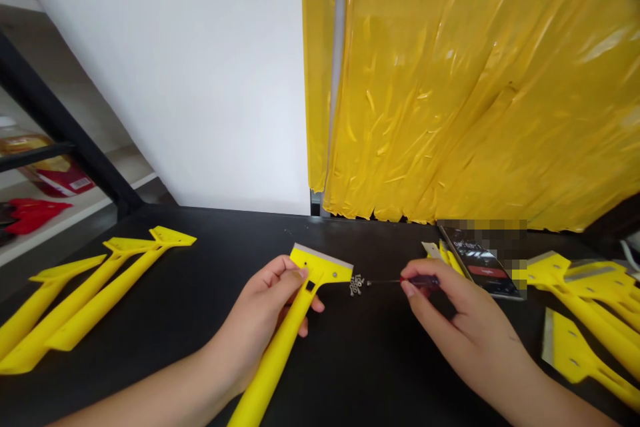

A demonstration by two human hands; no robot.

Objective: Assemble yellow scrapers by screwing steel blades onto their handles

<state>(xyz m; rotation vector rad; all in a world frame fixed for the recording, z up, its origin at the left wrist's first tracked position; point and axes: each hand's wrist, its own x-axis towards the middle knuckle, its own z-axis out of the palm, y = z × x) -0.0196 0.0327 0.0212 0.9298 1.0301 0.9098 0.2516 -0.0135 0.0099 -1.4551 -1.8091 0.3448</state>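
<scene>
My left hand (275, 293) is closed around the neck of a yellow scraper (287, 337), thumb on its head. A metal blade edge runs along the top of that head, and a screw shows near its right end. In my right hand (457, 310) a small screwdriver (423, 281) is pinched by its dark handle, with the thin shaft pointing left. A screw (369, 283) sits at the shaft's tip. Beside the scraper head lies a small heap of screws (356, 285) on the black table (370, 353).
Three yellow scraper handles (110, 280) lie at the left. Several scrapers with blades (570, 347) lie at the right, near a phone (480, 260). Behind the table hang a white panel (225, 80) and yellow plastic sheeting (475, 93). A shelf (85, 213) stands far left.
</scene>
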